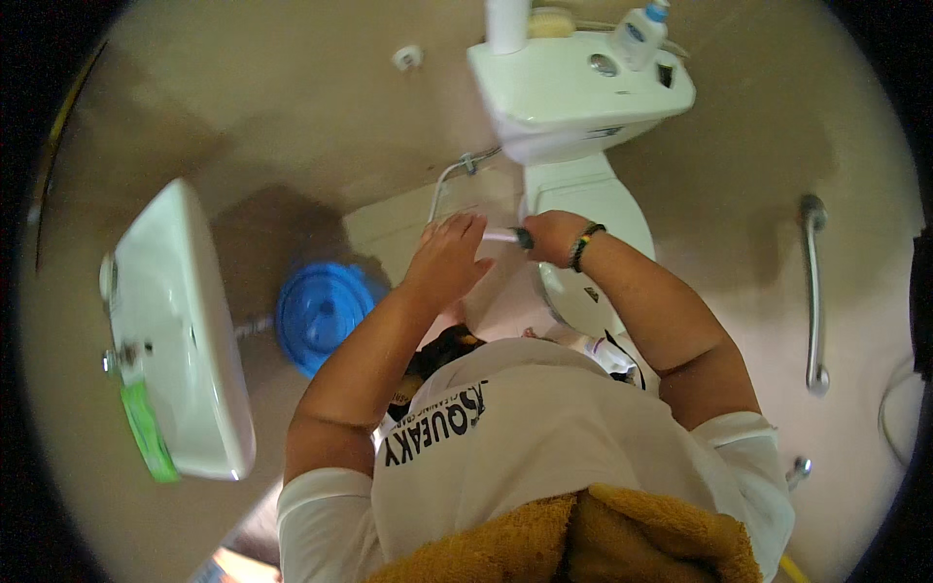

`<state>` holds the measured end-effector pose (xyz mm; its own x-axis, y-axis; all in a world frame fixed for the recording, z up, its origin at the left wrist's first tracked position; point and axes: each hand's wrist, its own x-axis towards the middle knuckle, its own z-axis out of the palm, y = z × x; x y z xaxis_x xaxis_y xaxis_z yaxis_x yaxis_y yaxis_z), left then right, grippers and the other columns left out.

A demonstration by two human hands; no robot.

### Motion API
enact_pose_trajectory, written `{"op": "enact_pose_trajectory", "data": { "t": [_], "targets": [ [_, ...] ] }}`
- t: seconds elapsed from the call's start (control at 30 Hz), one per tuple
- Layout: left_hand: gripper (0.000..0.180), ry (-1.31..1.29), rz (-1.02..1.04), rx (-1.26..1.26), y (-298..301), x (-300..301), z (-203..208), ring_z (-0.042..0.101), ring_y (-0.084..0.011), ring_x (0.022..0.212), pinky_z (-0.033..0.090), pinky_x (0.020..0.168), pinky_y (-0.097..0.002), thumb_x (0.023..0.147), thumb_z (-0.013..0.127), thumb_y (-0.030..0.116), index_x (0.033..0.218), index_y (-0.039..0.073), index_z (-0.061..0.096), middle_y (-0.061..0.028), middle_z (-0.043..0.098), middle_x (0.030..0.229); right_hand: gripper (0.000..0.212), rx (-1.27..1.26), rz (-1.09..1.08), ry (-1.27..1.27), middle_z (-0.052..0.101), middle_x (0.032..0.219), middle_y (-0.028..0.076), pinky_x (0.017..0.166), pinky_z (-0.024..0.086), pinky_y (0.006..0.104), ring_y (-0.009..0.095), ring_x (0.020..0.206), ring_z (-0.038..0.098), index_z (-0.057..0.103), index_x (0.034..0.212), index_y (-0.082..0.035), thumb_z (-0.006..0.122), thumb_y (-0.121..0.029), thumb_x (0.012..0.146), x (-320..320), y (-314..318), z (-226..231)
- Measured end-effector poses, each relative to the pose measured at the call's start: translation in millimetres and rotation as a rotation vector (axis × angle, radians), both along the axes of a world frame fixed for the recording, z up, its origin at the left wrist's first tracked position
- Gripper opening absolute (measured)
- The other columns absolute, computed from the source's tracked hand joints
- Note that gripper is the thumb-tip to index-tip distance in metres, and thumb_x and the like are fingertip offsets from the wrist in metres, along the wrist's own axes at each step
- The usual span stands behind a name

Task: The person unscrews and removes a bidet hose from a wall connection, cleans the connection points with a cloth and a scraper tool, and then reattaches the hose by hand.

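Note:
My right hand (556, 236), with a dark beaded bracelet at its wrist, is closed in front of the toilet (598, 189). From its fist a thin pale stick-like thing with a dark part (503, 235) points left toward my other hand; its kind I cannot make out. My left hand (450, 255) has its fingers stretched out and the thumb apart, close to the pale end. Whether it touches that end is hard to tell. Behind my hands is the white toilet tank (573, 87), carrying a pump bottle (639, 39) with a blue top.
A blue bucket (326, 316) stands on the floor to the left, below a white sink (185, 340) with a green cloth (148, 432) over its edge. On the right a metal grab bar (813, 296) is fixed to the wall. A pale hose (447, 180) runs by the toilet.

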<state>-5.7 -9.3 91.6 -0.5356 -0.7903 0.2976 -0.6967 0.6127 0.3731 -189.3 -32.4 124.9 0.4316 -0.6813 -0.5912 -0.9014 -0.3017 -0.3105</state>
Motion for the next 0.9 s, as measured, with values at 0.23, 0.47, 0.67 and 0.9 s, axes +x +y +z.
{"op": "enact_pose_trajectory", "data": {
  "t": [0.23, 0.47, 0.67, 0.9],
  "targets": [
    [0.039, -0.19, -0.397, 0.682, -90, -41, 3, 0.053, -0.0328, 0.078, 0.04, 0.068, -0.0393, 0.076, 0.048, 0.038, 0.09, 0.002, 0.052, -0.0177, 0.055, 0.083, 0.03, -0.001, -0.264, -0.066, 0.057, 0.079, 0.016, 0.068, 0.041, 0.0385, 0.031, 0.076, 0.054, 0.056, 0.082, -0.005, 0.057, -0.031, 0.067, -40, -23, 45],
    [0.038, -0.072, -0.31, 0.633, -121, -61, 18, 0.051, -0.0368, 0.079, 0.038, 0.069, -0.0424, 0.079, 0.042, 0.037, 0.086, 0.001, 0.052, -0.0218, 0.054, 0.081, 0.038, -0.604, -1.151, -0.255, 0.058, 0.073, 0.016, 0.062, 0.043, 0.0351, 0.028, 0.068, 0.056, 0.056, 0.081, 0.0, 0.053, -0.037, 0.071, -120, 22, 82],
    [0.035, 0.121, -0.323, 0.57, -111, -111, 45, 0.051, -0.0384, 0.079, 0.038, 0.069, -0.044, 0.08, 0.041, 0.034, 0.092, 0.003, 0.049, -0.0226, 0.054, 0.08, 0.048, -0.679, -1.854, -0.879, 0.055, 0.062, 0.009, 0.042, 0.04, 0.0286, 0.016, 0.054, 0.052, 0.056, 0.077, 0.0, 0.046, -0.048, 0.075, -137, 72, 0],
    [0.045, -0.22, -0.388, 0.516, -76, -155, 80, 0.052, -0.0371, 0.078, 0.04, 0.07, -0.0438, 0.08, 0.038, 0.03, 0.122, 0.016, 0.028, -0.0212, 0.055, 0.083, 0.039, -0.231, -1.848, -1.935, 0.054, 0.077, 0.006, 0.056, 0.044, 0.0315, 0.017, 0.067, 0.052, 0.048, 0.094, -0.006, 0.044, -0.042, 0.08, -73, 24, 19]
  ]
}}
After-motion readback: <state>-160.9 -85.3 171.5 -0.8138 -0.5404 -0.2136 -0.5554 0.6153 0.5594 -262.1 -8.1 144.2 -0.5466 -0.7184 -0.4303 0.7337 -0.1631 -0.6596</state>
